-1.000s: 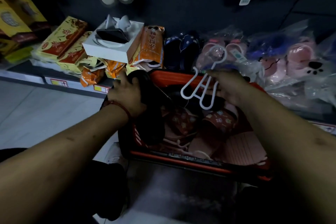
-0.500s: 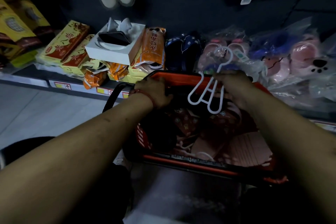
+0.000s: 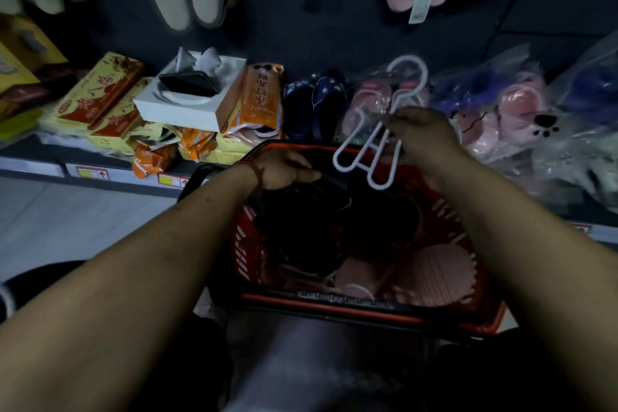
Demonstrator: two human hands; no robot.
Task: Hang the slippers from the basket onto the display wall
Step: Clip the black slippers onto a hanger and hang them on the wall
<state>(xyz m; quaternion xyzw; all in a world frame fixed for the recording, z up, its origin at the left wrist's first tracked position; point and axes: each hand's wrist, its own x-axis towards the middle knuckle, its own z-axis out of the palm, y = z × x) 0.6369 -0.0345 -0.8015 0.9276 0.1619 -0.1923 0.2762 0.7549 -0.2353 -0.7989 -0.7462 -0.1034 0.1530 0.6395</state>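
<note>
Dark display wall [image 3: 334,37] runs along the far side, pale and pink slippers already hanging from it. Below it sits the red plastic basket [image 3: 334,309], more slippers piled inside. The right hand [image 3: 424,140] pinches a white plastic slipper hanger [image 3: 378,152] by its stem over the basket's far rim, much where it was a second ago. The left hand [image 3: 284,169], curled round a black slipper [image 3: 301,217], has swung in from the basket's left edge and now sits just left of the hanger's loops. By the look of it, fitting slipper to hanger comes next, hanging after
</note>
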